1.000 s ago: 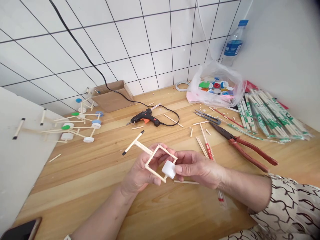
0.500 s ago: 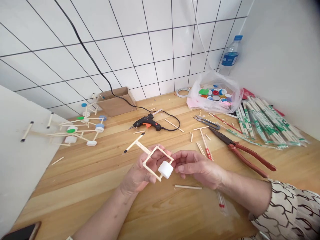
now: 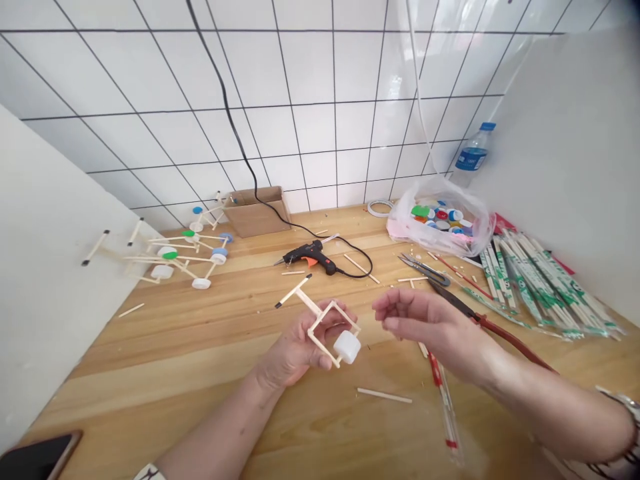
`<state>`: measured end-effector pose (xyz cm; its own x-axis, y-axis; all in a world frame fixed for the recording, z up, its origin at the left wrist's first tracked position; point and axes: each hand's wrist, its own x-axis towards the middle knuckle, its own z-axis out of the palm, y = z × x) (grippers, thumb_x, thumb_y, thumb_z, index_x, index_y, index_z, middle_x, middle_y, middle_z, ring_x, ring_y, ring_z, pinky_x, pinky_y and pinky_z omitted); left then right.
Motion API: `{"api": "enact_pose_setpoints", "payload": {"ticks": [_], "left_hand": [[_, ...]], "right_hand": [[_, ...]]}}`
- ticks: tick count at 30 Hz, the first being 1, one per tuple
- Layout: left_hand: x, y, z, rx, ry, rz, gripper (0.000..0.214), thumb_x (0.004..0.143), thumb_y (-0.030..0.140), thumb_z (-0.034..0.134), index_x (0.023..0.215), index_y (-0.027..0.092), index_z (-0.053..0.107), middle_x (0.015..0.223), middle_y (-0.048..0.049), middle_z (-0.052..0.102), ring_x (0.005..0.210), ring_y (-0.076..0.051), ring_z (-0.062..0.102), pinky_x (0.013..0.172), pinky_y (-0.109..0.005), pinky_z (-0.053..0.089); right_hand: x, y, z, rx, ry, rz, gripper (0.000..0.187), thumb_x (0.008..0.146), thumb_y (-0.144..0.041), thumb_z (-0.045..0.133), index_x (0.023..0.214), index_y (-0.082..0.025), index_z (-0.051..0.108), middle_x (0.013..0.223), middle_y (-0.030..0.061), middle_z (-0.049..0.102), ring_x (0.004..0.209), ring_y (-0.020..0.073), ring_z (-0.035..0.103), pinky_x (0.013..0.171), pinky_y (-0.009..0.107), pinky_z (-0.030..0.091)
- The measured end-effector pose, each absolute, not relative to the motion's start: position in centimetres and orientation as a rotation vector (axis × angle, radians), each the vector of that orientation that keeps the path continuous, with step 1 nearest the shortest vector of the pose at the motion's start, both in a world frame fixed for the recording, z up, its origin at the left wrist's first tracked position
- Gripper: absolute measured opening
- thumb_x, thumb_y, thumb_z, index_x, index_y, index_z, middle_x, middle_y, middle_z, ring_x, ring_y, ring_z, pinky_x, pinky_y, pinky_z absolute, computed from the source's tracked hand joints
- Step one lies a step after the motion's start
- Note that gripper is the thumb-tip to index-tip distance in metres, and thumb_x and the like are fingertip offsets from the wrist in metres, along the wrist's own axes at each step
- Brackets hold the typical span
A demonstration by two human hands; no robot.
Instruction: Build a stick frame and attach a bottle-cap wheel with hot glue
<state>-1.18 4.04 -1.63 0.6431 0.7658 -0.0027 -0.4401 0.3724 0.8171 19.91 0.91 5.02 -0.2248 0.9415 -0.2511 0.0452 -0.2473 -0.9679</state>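
My left hand (image 3: 300,343) grips a small frame of wooden sticks (image 3: 323,347), its fingers behind and below it. A square of sticks carries a T-shaped handle with black ends, pointing up and left. On one side of the square sits a white bottle cap (image 3: 347,347) like a wheel. My right hand (image 3: 417,320) hovers to the right, apart from the frame, fingers loosely curved and spread from the thumb, with nothing visible in it. Under that hand lie stick pieces and a red-marked chopstick wrapper (image 3: 440,383). A loose stick (image 3: 384,395) lies in front.
A black glue gun (image 3: 310,255) lies behind the hands. Pliers (image 3: 493,327), snips (image 3: 425,269), wrapped chopsticks (image 3: 540,287) and a bag of caps (image 3: 400,230) are at right. Finished-looking stick-and-cap models (image 3: 185,257) and a cardboard box (image 3: 257,217) stand left; a phone (image 3: 43,457) lies front left.
My right hand has come away from the stick frame, moving up and to the right. My left hand still holds the frame. The whole view has shifted, with more wall showing.
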Motion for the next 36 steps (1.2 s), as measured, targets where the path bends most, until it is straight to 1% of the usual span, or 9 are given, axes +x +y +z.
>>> {"api": "enact_pose_setpoints", "payload": {"ticks": [3,6,12,17,21,25,30,34,36], "left_hand": [[-1.1,4.0,-1.7,0.888,0.385,0.795,0.062,0.044,0.021,0.086,0.101,0.019,0.062,0.098,-0.007,0.063,0.091,-0.021,0.054,0.072,-0.028,0.042],[-1.1,4.1,-1.8,0.874,0.336,0.768,0.062,0.045,0.018,0.085,0.102,0.021,0.061,0.099,-0.0063,0.062,0.09,-0.021,0.055,0.07,-0.028,0.043],[-1.1,4.3,-2.0,0.86,0.311,0.771,0.062,0.043,0.016,0.085,0.099,0.02,0.06,0.096,-0.0058,0.063,0.085,-0.02,0.057,0.075,-0.03,0.041],[-1.1,4.4,-2.1,0.866,0.282,0.739,0.061,0.044,0.016,0.085,0.099,0.02,0.058,0.096,-0.006,0.061,0.088,-0.021,0.056,0.076,-0.03,0.04],[-1.2,4.4,-2.3,0.876,0.309,0.732,0.063,0.043,0.015,0.084,0.1,0.02,0.058,0.1,-0.0066,0.06,0.092,-0.022,0.055,0.077,-0.03,0.04],[-1.3,4.4,-2.4,0.867,0.319,0.742,0.065,0.042,0.016,0.085,0.101,0.02,0.058,0.099,-0.007,0.061,0.092,-0.023,0.055,0.077,-0.031,0.04],[-1.4,4.3,-2.5,0.839,0.344,0.762,0.067,0.042,0.015,0.086,0.103,0.021,0.059,0.102,-0.008,0.062,0.093,-0.023,0.055,0.073,-0.029,0.042],[-1.5,4.3,-2.6,0.841,0.342,0.766,0.066,0.043,0.017,0.086,0.103,0.02,0.059,0.103,-0.0086,0.061,0.095,-0.024,0.054,0.073,-0.029,0.042],[-1.6,4.3,-2.6,0.855,0.34,0.784,0.067,0.044,0.019,0.086,0.104,0.02,0.059,0.104,-0.0093,0.06,0.096,-0.024,0.053,0.077,-0.03,0.042]], "right_hand": [[20.0,4.6,5.4,-1.355,-1.653,1.326,0.024,0.074,-0.026,0.06,0.097,-0.018,0.061,0.086,0.0017,0.065,0.078,0.0135,0.057,0.069,0.025,0.043],[18.8,9.9,4.3,-1.567,-2.006,0.922,0.02,0.079,-0.03,0.053,0.09,-0.016,0.061,0.079,0.0006,0.064,0.069,0.012,0.056,0.061,0.023,0.041],[14.0,17.7,0.9,-1.744,-2.083,0.661,0.02,0.073,-0.028,0.058,0.087,-0.014,0.06,0.082,0.0065,0.064,0.073,0.0169,0.056,0.058,0.024,0.037],[11.5,19.7,-0.1,-1.788,-2.205,0.751,0.014,0.06,-0.023,0.069,0.068,-0.016,0.06,0.069,0.0072,0.065,0.069,0.0213,0.059,0.055,0.026,0.039],[10.7,19.5,0.4,-1.784,-2.158,0.813,0.014,0.06,-0.024,0.069,0.062,-0.016,0.057,0.067,0.0084,0.063,0.072,0.0243,0.06,0.058,0.029,0.041],[11.1,17.9,2.1,-1.75,-1.984,0.917,0.009,0.066,-0.018,0.064,0.068,-0.017,0.055,0.059,0.0031,0.059,0.063,0.0181,0.058,0.054,0.026,0.043],[14.3,14.0,6.2,-1.641,-1.713,0.984,0.01,0.071,-0.011,0.053,0.077,-0.018,0.049,0.051,-0.004,0.048,0.045,0.0101,0.047,0.047,0.023,0.04],[18.5,9.6,8.9,-1.437,-1.512,0.989,0.013,0.072,-0.021,0.057,0.063,-0.02,0.047,0.049,-0.0032,0.046,0.046,0.0102,0.044,0.049,0.025,0.036],[20.5,7.3,9.1,-1.354,-1.443,1.028,0.018,0.075,-0.033,0.058,0.063,-0.02,0.053,0.053,-0.0009,0.049,0.049,0.0112,0.046,0.05,0.026,0.035]]}}
